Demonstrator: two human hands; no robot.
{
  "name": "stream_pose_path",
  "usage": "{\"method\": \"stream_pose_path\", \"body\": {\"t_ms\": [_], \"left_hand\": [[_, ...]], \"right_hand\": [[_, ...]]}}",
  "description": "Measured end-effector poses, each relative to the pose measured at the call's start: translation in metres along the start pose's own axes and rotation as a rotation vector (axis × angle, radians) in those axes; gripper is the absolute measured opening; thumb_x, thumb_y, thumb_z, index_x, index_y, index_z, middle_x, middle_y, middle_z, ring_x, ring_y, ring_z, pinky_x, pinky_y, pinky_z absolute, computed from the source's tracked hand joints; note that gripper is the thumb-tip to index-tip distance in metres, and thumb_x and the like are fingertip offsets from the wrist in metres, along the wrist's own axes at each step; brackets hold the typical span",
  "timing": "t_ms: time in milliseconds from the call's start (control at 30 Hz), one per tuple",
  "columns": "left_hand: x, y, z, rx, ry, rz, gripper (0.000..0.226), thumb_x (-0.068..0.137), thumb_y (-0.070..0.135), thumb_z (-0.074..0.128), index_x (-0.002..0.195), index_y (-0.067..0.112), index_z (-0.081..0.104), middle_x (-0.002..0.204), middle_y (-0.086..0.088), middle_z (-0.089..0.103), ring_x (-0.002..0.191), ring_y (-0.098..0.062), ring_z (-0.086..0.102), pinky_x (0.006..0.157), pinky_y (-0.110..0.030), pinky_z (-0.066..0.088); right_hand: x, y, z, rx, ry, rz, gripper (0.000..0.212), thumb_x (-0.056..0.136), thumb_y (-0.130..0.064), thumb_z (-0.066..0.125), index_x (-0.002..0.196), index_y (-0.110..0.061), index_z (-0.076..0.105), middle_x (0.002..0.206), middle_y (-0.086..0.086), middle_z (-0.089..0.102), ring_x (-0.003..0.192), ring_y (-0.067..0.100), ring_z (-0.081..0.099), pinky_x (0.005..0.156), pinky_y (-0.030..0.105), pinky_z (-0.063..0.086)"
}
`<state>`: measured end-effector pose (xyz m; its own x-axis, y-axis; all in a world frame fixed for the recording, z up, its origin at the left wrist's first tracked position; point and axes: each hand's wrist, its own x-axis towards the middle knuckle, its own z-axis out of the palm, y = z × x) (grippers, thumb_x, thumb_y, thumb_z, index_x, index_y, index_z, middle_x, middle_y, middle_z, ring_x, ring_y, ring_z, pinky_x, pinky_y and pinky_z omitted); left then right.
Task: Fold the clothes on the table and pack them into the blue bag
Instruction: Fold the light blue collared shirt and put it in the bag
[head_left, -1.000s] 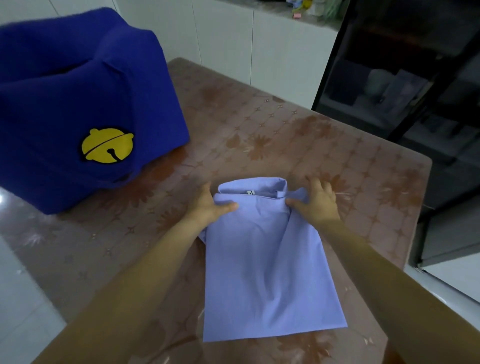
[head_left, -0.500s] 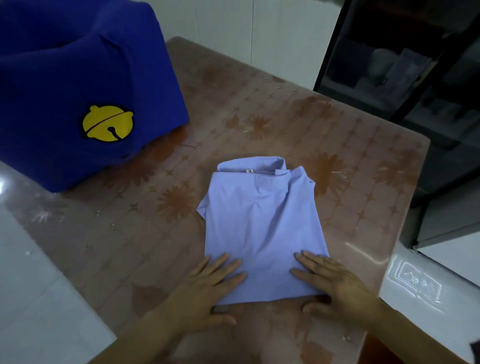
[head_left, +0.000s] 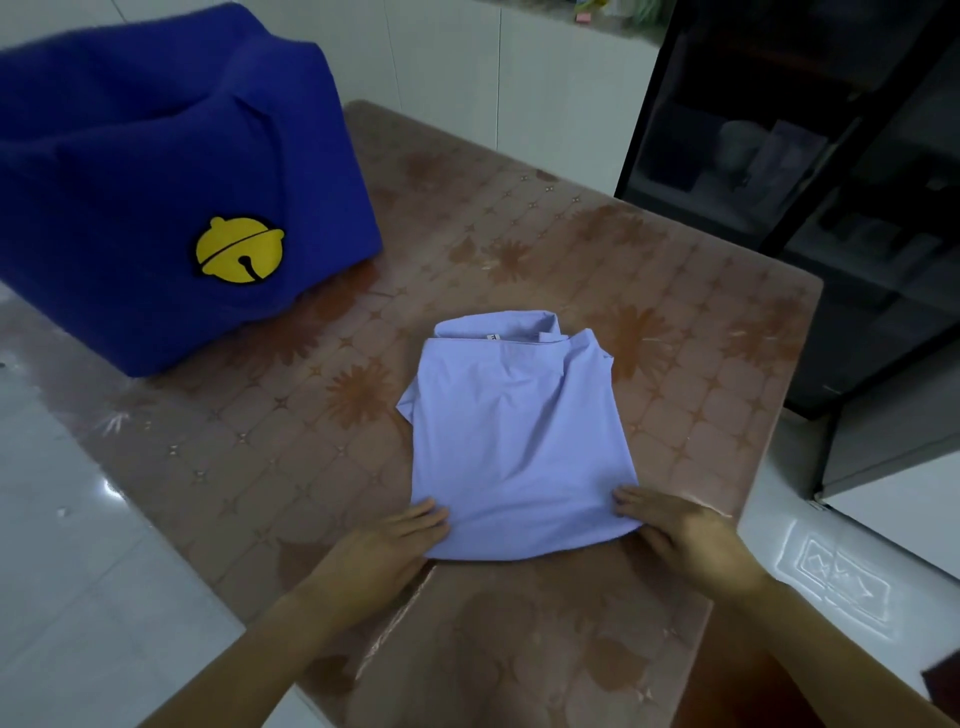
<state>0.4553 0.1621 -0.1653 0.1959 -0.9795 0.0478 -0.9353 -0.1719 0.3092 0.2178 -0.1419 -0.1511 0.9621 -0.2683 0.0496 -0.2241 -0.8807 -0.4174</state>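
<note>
A: Status?

B: Fold step, not packing. One lilac shirt (head_left: 519, 441) lies flat on the bench (head_left: 675, 291), already narrowed to a rectangle. Collar end at 12 o'clock, hem at 6, nearest the person.

A: Hands?

B: Left hand (head_left: 384, 545) on the hem corner at 7 o'clock, right hand (head_left: 691, 535) on the hem corner at 5. Fingers (head_left: 626, 501) lie fairly straight on top of the cloth. Thumbs are hidden at the edge, so I can't tell whether they pinch the hem or only press it flat.

A: Bag?

B: The blue bag (head_left: 156, 182) stands at 10 o'clock from the shirt, well apart, with its yellow bell patch (head_left: 240, 249) facing the camera. The top sags inward, and I can't see an opening from here.

A: Anything else on the bench?

B: No other garment in view. A dark glass cabinet (head_left: 805, 156) stands off the bench at 2 o'clock.

A: Next move?

B: My read: take both hem corners and carry them toward 12 o'clock, landing on the collar line to halve the length. Both sides need to rise evenly, because thin fabric will skew or drag the tucked sleeve at 9 o'clock loose. Then lift the bundle toward 10 o'clock. The bag's mouth probably needs one hand to open it.
</note>
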Motion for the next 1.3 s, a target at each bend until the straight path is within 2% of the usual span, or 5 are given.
{"method": "stream_pose_path", "body": {"t_ms": [333,633,767,967,1300], "left_hand": [[-0.021,0.032,-0.079,-0.628,-0.293,-0.334,0.044,0.069,0.082,0.040,0.090,0.049,0.059,0.078,0.033,0.063,0.075,0.012,0.057,0.067,-0.009,0.043],[0.099,-0.027,-0.068,-0.477,0.135,-0.791,0.034,0.094,0.016,0.051,0.060,0.012,0.044,0.061,-0.005,0.048,0.067,-0.021,0.047,0.056,-0.030,0.031],[0.109,-0.023,-0.054,-0.315,0.159,-0.952,0.021,0.095,0.024,0.047,0.099,0.009,0.060,0.096,-0.012,0.060,0.097,-0.035,0.057,0.069,-0.033,0.042],[0.108,0.038,-0.012,0.156,0.131,-0.226,0.045,0.089,0.041,0.038,0.128,0.026,0.055,0.141,-0.004,0.049,0.127,-0.035,0.047,0.099,-0.059,0.039],[0.102,0.026,0.025,0.172,-0.140,-0.405,0.057,0.095,0.059,0.019,0.140,0.033,0.043,0.150,-0.001,0.036,0.139,-0.033,0.028,0.104,-0.068,0.016]], "right_hand": [[-0.015,-0.042,-0.056,0.603,-0.290,0.279,0.024,0.085,-0.042,0.063,0.072,-0.022,0.066,0.063,-0.014,0.060,0.059,-0.004,0.051,0.058,0.019,0.043],[0.094,-0.028,-0.029,0.446,0.146,0.575,0.040,0.093,-0.028,0.057,0.073,0.007,0.053,0.060,0.021,0.048,0.057,0.021,0.039,0.050,0.030,0.027],[0.110,-0.030,-0.016,0.254,0.084,0.691,0.029,0.095,-0.033,0.051,0.077,-0.011,0.045,0.074,0.011,0.054,0.073,0.032,0.051,0.057,0.035,0.037],[0.096,-0.069,0.017,-0.166,0.196,0.223,0.056,0.094,-0.054,0.026,0.125,-0.018,0.057,0.129,0.015,0.056,0.115,0.038,0.049,0.094,0.051,0.040],[0.094,-0.057,0.057,-0.181,-0.146,0.241,0.059,0.092,-0.067,0.015,0.137,-0.040,0.043,0.152,-0.002,0.034,0.137,0.038,0.032,0.105,0.063,0.027]]}}
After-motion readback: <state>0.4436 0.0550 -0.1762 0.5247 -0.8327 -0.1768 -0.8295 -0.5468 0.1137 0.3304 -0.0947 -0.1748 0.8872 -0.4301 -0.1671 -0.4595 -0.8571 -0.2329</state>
